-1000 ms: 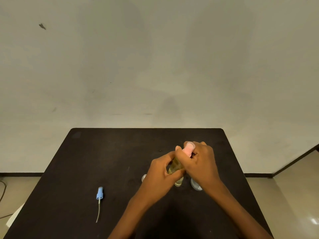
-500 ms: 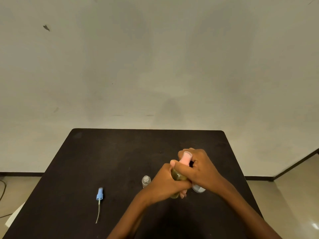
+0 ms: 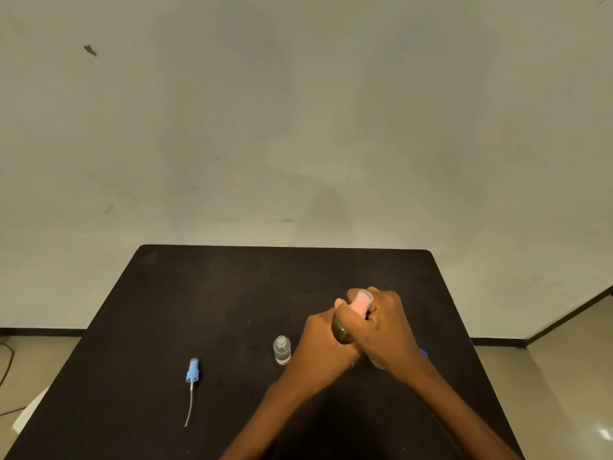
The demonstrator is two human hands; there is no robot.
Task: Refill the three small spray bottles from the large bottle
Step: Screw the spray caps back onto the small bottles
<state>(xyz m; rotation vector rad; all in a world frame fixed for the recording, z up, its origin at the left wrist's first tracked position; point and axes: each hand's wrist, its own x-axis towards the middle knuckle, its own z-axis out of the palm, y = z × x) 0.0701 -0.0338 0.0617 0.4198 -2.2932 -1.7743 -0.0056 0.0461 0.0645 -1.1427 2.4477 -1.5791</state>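
The left hand [image 3: 319, 347] and right hand [image 3: 386, 327] hid most of the large bottle [image 3: 342, 332] from us. The right wrist covered a small bottle [image 3: 376, 363] near the right edge of the tabletop [image 3: 232, 293].

Two hands [image 3: 323, 350] [image 3: 384, 327], one large bottle [image 3: 343, 332], one uncapped small bottle [image 3: 282, 350], one spray head [image 3: 192, 373].

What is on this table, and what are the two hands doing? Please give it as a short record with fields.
surface: black table
left hand: grips the body of the dark bottle
right hand: grips the pink cap on that bottle
small clear bottle: upright, uncapped, just left of the hands
blue spray head: lying flat with its tube, further left
behind the right hand: something partly hidden, cannot tell what
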